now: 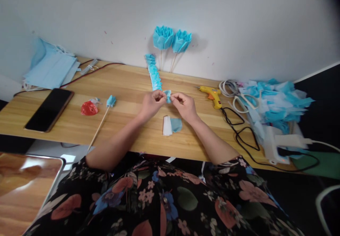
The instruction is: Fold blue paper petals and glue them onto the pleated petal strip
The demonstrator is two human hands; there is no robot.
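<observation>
My left hand (152, 103) and my right hand (184, 105) meet over the middle of the wooden table (124, 122), both pinching a small blue paper petal (167, 95) between their fingertips. A row of folded blue petals (154, 72) runs from the hands back toward the wall. A small blue and white paper stack (171, 125) lies on the table just below my hands. Two finished blue paper flowers (172, 39) on sticks lean against the wall.
A wooden stick with a blue tip (102, 118), a red scrap (89, 108) and a black phone (49, 109) lie left. Blue sheets (50, 69) sit at the far left. A yellow glue gun (211, 95), scissors (245, 101), black cable (245, 137) and a blue paper pile (276, 101) fill the right.
</observation>
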